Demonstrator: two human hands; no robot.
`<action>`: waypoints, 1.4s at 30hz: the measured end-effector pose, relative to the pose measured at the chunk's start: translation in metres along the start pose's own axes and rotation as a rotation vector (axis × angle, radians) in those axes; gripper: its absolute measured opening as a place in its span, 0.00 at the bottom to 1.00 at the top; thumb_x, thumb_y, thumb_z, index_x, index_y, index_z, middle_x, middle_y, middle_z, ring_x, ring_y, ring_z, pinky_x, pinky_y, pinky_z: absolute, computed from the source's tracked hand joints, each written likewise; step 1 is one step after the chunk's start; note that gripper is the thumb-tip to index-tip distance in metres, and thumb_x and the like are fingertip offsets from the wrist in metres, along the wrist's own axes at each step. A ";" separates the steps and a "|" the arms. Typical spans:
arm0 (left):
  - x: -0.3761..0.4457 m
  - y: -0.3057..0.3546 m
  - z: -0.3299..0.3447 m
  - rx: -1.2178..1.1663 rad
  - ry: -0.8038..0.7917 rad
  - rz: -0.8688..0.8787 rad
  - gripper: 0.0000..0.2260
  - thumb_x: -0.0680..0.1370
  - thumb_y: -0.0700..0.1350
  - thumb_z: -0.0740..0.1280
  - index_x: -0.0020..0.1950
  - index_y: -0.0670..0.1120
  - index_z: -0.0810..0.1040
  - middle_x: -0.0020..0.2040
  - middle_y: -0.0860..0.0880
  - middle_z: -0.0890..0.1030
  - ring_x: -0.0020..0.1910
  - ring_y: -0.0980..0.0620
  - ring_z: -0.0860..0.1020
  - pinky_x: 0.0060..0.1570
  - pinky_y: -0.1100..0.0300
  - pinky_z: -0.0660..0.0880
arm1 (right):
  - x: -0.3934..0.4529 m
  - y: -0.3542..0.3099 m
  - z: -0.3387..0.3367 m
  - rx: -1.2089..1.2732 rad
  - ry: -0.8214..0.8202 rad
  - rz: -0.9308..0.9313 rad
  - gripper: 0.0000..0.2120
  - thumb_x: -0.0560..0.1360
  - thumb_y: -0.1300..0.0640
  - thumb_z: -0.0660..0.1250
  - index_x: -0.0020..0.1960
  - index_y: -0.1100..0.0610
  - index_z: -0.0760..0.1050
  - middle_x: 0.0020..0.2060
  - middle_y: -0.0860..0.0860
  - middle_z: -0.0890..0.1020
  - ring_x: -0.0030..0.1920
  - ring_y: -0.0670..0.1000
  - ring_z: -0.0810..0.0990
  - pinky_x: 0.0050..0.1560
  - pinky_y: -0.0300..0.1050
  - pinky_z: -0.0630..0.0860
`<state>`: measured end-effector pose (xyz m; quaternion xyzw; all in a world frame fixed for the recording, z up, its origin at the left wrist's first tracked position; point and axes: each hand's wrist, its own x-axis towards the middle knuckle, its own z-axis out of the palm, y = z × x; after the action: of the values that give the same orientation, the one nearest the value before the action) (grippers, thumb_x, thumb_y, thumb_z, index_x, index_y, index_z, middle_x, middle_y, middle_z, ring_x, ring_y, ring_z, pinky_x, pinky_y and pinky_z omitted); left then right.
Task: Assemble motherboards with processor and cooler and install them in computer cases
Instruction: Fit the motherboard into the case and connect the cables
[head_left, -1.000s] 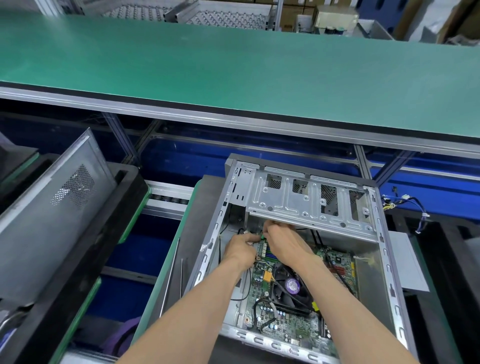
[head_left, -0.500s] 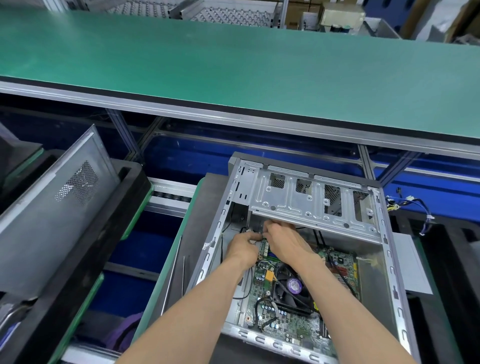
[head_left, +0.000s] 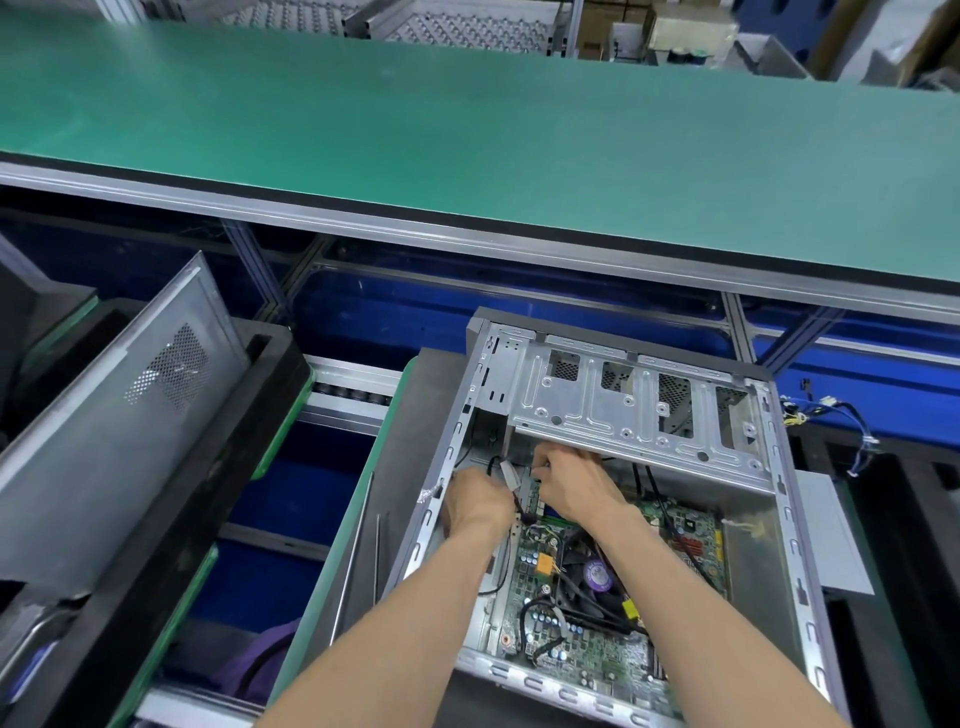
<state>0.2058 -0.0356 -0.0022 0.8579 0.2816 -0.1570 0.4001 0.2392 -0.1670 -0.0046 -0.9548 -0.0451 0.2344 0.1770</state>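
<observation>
The motherboard (head_left: 587, 613) already lies in the open computer case (head_left: 779, 519), with the cooler fan (head_left: 592, 574) mounted at its middle, so the step in hand looks like cabling — plugging a lead into the board's far edge, just under the perforated drive-bay bracket (head_left: 634, 410). The left hand (head_left: 478, 501) is curled round a pale connector (head_left: 511, 475) with a dark cable looping off it. The right hand (head_left: 574, 480) reaches in beside it, fingers bent at the same spot; it seems to pinch something small there, though the fingertips are partly hidden and I cannot tell what it holds.

The next move calls for lining the connector up with its header and pressing it straight down, and the bracket overhanging the hands leaves little room to do that or to see the pins. Loose black wires (head_left: 644, 483) run down from under the bracket across the board's right side and could snag.

Around the case: it sits on a grey carrier pallet (head_left: 400, 457) with two thin metal rods (head_left: 376, 545) lying along its left part. A second case's side panel (head_left: 114, 415) leans in a black tray to the left, a bundle of coloured wires (head_left: 831, 415) trails off to the right, and a long green workbench (head_left: 467, 130) spans the far side.
</observation>
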 end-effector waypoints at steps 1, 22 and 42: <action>-0.001 0.000 0.000 0.017 0.002 0.003 0.06 0.80 0.41 0.63 0.46 0.46 0.79 0.42 0.50 0.75 0.39 0.49 0.74 0.42 0.61 0.71 | 0.000 0.000 0.000 0.013 0.000 0.011 0.11 0.78 0.63 0.61 0.57 0.51 0.71 0.61 0.54 0.79 0.59 0.58 0.77 0.56 0.48 0.75; -0.004 -0.004 0.003 0.153 -0.048 -0.075 0.11 0.78 0.48 0.68 0.42 0.46 0.69 0.37 0.51 0.67 0.33 0.52 0.68 0.38 0.59 0.69 | -0.004 0.005 0.002 0.092 0.045 0.092 0.07 0.82 0.51 0.61 0.59 0.46 0.74 0.52 0.51 0.82 0.52 0.55 0.80 0.55 0.47 0.76; -0.013 -0.004 0.005 0.278 -0.153 0.283 0.09 0.78 0.34 0.68 0.50 0.46 0.84 0.52 0.47 0.82 0.40 0.56 0.76 0.41 0.69 0.73 | -0.077 0.046 -0.011 0.068 0.273 0.217 0.20 0.83 0.51 0.63 0.69 0.63 0.71 0.63 0.60 0.77 0.66 0.61 0.73 0.65 0.53 0.71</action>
<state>0.1926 -0.0421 -0.0018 0.9214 0.1027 -0.2011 0.3164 0.1766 -0.2268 0.0213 -0.9705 0.0905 0.1218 0.1875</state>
